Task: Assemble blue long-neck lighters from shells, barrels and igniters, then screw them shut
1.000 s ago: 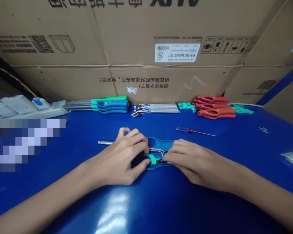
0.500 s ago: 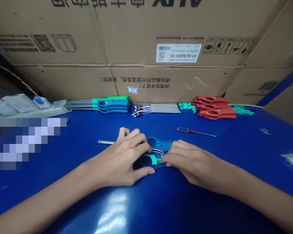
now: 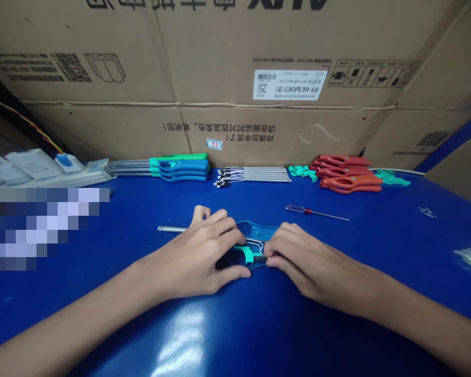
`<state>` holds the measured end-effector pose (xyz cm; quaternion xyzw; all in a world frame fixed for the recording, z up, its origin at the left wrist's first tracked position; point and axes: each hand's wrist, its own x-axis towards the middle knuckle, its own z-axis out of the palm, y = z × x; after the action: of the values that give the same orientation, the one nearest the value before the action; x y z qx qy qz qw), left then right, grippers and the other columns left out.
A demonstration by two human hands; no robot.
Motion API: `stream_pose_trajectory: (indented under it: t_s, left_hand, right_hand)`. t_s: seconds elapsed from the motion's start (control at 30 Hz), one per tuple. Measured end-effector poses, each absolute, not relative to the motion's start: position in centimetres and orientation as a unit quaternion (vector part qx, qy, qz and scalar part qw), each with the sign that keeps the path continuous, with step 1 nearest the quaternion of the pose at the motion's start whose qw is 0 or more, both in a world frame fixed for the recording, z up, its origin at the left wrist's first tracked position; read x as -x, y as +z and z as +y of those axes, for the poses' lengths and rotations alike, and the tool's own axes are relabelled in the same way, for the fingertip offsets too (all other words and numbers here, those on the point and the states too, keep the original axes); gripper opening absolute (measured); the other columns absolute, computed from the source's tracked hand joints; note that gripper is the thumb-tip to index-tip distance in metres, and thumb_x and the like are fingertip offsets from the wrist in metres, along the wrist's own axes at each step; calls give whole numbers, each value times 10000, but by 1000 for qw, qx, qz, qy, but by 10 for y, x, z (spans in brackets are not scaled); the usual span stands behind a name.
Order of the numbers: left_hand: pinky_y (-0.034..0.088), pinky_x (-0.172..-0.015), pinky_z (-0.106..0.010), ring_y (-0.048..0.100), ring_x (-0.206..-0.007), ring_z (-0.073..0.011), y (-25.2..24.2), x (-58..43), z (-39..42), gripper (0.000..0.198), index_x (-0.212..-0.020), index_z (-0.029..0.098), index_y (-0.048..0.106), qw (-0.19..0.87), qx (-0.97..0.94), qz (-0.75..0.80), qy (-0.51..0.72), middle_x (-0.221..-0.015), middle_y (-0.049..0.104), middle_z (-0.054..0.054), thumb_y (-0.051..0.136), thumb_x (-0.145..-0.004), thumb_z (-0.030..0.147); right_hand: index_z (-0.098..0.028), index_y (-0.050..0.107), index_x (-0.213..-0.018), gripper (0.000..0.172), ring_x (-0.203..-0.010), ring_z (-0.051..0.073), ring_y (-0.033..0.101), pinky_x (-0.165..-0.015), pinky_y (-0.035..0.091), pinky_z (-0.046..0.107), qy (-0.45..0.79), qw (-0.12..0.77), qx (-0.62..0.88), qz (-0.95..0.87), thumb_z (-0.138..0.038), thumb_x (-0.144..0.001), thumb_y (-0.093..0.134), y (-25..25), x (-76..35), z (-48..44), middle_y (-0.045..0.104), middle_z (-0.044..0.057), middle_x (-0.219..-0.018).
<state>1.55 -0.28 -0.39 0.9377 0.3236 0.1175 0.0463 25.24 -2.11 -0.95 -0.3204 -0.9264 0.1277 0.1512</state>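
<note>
Bracing open blue plastic handle halves (image 3: 267,231) flat on glossy blue table (image 3: 270,324), left hand (image 3: 208,251) spreads half-open, thumb apart, presumably preventing slipping; right hand (image 3: 304,256) pinches small black part (image 3: 260,258) tight beside curved teal plastic trigger (image 3: 248,254), likely for fine control.

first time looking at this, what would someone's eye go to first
Probably the left hand and right hand, close together mid-table at an open blue casing with a bright green piece and white wires. Next, perhaps, the pile of red handles at the back right, vivid against the large cardboard box with upside-down print standing behind everything.
</note>
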Motion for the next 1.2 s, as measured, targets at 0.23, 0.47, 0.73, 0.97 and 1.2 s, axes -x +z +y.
stream_pose_trajectory:
  t_s: [0.23, 0.47, 0.73, 0.97, 1.2]
  left_hand:
    - [250, -796, -387, 520, -866, -222, -6, -16, -3, 344, -958, 155, 605, 45, -939, 319, 119, -891, 605, -39, 606, -877, 489]
    - [249, -809, -390, 527, -850, -211, -7, -16, -2, 329, -969, 161, 612, 57, -938, 324, 112, -897, 601, -36, 595, -887, 479]
    - [240, -792, -390, 526, -839, -202, -3, -18, -4, 260, -953, 170, 634, 65, -931, 338, 121, -876, 618, -36, 493, -948, 388]
    - [234, -785, -386, 547, -835, -190, -5, -20, -6, 204, -990, 208, 664, 64, -923, 346, 154, -868, 642, -22, 550, -921, 363]
    - [271, -791, -361, 588, -868, -178, -10, -21, -4, 134, -933, 208, 696, 106, -913, 348, 183, -887, 665, -14, 631, -896, 319]
  right_hand:
    - [-167, 586, -951, 164, -826, 187, 469, -779, 407, 361, 138, 143, 341, -919, -164, -976, 424, -13, -249, -21, 576, 58, -900]
    - [-163, 611, -967, 187, -821, 190, 485, -775, 408, 360, 125, 153, 341, -919, -186, -980, 426, -16, -248, -18, 578, 55, -876]
    - [-161, 631, -961, 207, -871, 194, 529, -851, 427, 385, 134, 166, 335, -918, -179, -964, 425, -15, -249, -19, 616, 70, -907]
    - [-164, 631, -972, 189, -854, 183, 560, -886, 438, 389, 110, 173, 317, -926, -182, -951, 444, -18, -251, -18, 644, 63, -900]
    - [-177, 663, -1036, 196, -883, 170, 570, -868, 455, 327, 126, 173, 285, -934, -181, -943, 491, -17, -255, -17, 647, 62, -915]
